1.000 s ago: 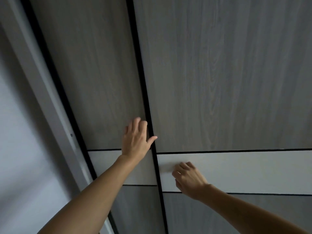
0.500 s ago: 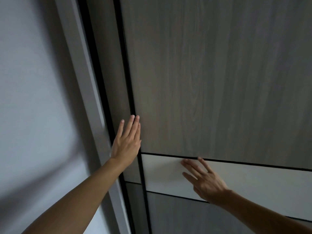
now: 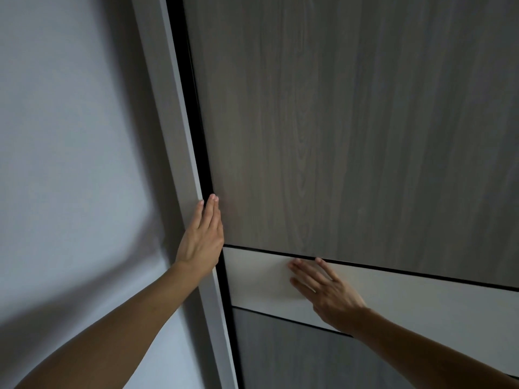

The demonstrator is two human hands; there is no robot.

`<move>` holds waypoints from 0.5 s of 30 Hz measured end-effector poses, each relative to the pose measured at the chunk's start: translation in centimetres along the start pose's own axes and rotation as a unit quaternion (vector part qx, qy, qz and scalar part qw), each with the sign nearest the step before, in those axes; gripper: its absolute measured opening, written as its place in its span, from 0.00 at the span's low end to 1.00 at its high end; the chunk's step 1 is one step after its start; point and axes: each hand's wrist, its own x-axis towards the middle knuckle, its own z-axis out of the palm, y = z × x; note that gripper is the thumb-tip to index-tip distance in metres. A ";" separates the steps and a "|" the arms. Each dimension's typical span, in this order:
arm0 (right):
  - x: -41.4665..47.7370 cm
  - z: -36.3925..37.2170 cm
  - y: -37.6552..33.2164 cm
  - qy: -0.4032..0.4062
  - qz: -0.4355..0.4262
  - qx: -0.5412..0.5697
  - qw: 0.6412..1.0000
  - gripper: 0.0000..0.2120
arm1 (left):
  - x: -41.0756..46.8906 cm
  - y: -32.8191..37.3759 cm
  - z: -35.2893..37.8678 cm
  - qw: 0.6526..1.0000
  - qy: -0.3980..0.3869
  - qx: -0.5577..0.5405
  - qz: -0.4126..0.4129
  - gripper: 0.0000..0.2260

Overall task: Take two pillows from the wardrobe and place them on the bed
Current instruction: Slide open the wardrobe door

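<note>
1. The wardrobe door (image 3: 351, 122), a tall wood-grain sliding panel, fills my view; I judge it stiff, fairly heavy and smooth-faced with no handle showing, so it will move best pushed by flat palms or pulled at its left edge.
2. The grey frame post (image 3: 179, 153) runs along that edge, a dark gap between the two, with the pale wall (image 3: 64, 136) to the left.
3. The white band (image 3: 421, 293) crosses the door lower down.
4. My right hand (image 3: 328, 293) lies open and flat on that band, fingers spread, gripping nothing.
5. My left hand (image 3: 202, 242) is open, fingers straight and together, laid at the door's left edge beside the post, holding nothing.
6. The pillows are out of sight (presumably behind this door, soft and light, easy to take by the bulk); the bed is not in view.
</note>
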 end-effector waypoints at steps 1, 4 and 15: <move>0.4 0.0 -0.2 -0.002 0.001 0.004 1.000 0.28 | 0.0 -0.2 -0.2 1.000 -0.006 0.008 0.002 0.27; 1.2 -0.1 -0.8 -0.014 0.006 0.013 1.000 0.30 | 0.1 -0.5 -0.8 1.000 -0.023 0.014 -0.002 0.23; -5.8 -3.0 -0.6 -0.117 0.078 0.037 0.989 0.30 | -0.4 2.8 -5.2 0.991 -0.112 -0.076 -0.010 0.15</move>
